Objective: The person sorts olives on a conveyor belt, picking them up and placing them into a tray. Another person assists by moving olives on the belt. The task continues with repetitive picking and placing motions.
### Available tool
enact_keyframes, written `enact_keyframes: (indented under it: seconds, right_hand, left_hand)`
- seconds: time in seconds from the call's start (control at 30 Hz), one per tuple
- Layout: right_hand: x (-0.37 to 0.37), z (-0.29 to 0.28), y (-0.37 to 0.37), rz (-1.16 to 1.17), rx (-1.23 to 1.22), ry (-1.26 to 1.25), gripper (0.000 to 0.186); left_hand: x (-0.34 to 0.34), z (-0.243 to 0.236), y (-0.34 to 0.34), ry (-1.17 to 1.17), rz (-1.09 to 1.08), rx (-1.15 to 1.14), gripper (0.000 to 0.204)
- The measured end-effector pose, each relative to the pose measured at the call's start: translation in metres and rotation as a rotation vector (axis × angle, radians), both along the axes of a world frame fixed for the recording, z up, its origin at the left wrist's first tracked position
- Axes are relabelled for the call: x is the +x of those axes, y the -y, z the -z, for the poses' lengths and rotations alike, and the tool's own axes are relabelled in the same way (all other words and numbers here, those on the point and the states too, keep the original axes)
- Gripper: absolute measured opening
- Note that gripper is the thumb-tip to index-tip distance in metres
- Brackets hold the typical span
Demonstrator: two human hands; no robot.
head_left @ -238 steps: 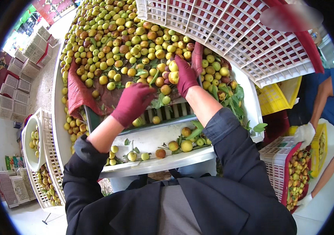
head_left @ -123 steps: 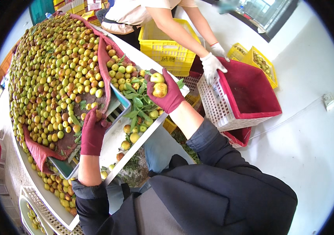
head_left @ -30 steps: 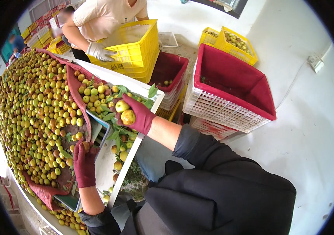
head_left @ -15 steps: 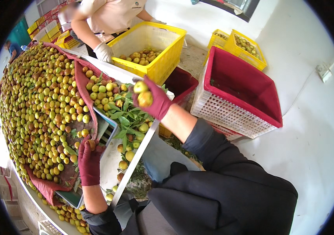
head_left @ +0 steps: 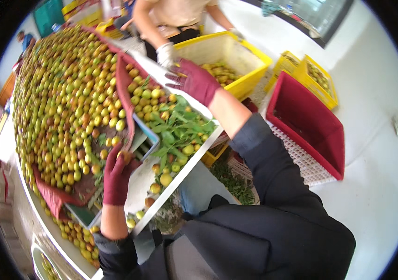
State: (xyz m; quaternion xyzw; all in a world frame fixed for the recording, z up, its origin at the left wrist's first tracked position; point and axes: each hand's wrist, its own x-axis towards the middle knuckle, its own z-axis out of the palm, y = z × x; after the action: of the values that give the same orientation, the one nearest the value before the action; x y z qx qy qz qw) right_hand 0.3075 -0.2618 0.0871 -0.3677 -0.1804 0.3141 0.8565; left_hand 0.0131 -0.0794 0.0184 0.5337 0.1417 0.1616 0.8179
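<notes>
My left hand (head_left: 117, 179), in a dark red glove, pinches a brownish jujube (head_left: 125, 157) at the lower edge of a big heap of green-and-brown jujubes (head_left: 68, 107). Over the near side of the yellow crate (head_left: 252, 70) reaches my right hand (head_left: 193, 81), gloved the same way. Its fingers are spread, and I see no fruit held in it. Inside the crate, the jujubes (head_left: 220, 72) look blurred. Below my right hand, green leaves (head_left: 178, 123) lie among more fruit on a white-edged table (head_left: 175, 186).
Across the table a person's white-gloved hand (head_left: 165, 55) is at the crate's corner, close to my right fingertips. A red-lined white basket (head_left: 306, 126) stands at the right, with smaller yellow crates (head_left: 320, 77) behind it. Red cloth (head_left: 125, 86) borders the heap.
My right hand has moved away from me to the yellow crate, and the two jujubes it held are gone from it. My left hand still pinches its fruit. The view has shifted.
</notes>
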Motion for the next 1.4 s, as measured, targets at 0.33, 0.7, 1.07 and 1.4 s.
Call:
enact_keyframes:
  seconds: [0.33,0.7,1.07,1.4]
  right_hand:
    - [-0.189,0.019,-0.014,-0.475,-0.629,0.763,0.043]
    - [-0.187,0.015,0.009,-0.270,-0.271,0.622,0.042]
    - [0.054,0.044,0.296,1.143,-1.036,0.995,0.032]
    - [0.097,0.090,0.380,1.067,-1.235,0.924,0.036]
  left_hand:
    - [-0.001,-0.009,0.015,0.163,0.342,0.039,0.097]
    - [-0.002,-0.022,0.014,0.298,0.518,-0.110,0.069]
    - [-0.006,-0.005,0.001,0.055,0.130,0.051,0.038]
    - [-0.002,-0.003,0.000,0.071,0.154,0.054,0.038]
